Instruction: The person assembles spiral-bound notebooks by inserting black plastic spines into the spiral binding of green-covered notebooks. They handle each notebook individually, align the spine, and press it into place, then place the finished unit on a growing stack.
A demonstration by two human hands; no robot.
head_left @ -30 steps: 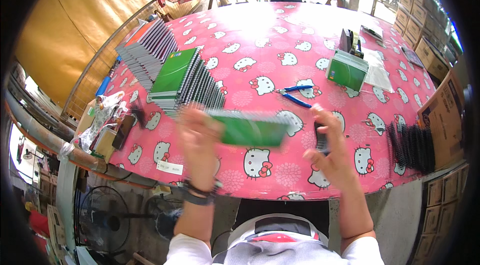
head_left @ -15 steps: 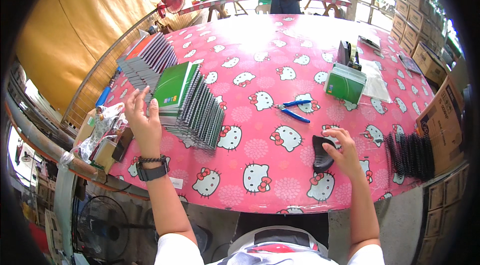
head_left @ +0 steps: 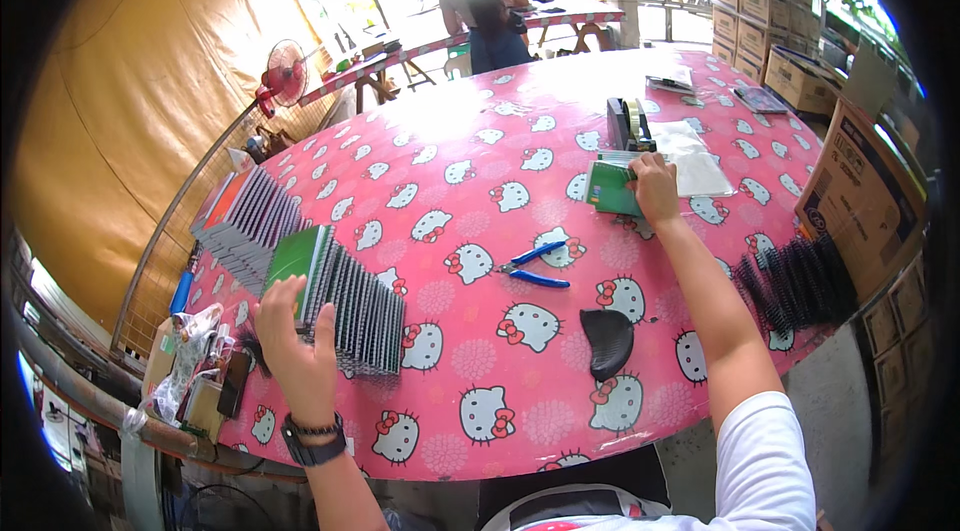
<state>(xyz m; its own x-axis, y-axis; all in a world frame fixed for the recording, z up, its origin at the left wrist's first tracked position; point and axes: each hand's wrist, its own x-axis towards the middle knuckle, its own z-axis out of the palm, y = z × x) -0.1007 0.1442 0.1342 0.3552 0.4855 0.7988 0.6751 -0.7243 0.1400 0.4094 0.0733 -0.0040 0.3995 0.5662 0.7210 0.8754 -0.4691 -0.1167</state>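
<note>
Fingers of the left hand [head_left: 297, 349] press on the fanned row of green spiral-bound notebooks [head_left: 340, 303], the right hand [head_left: 655, 188] flat on a small green notebook stack [head_left: 612, 188]; light, stiff covers, probably best pinched by the edges.

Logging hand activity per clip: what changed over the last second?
The green notebook once held in both hands now stands on the notebook row, where the left hand rests. The right hand let go of the black tool and reached to the green stack. Blue pliers stayed put.
</note>
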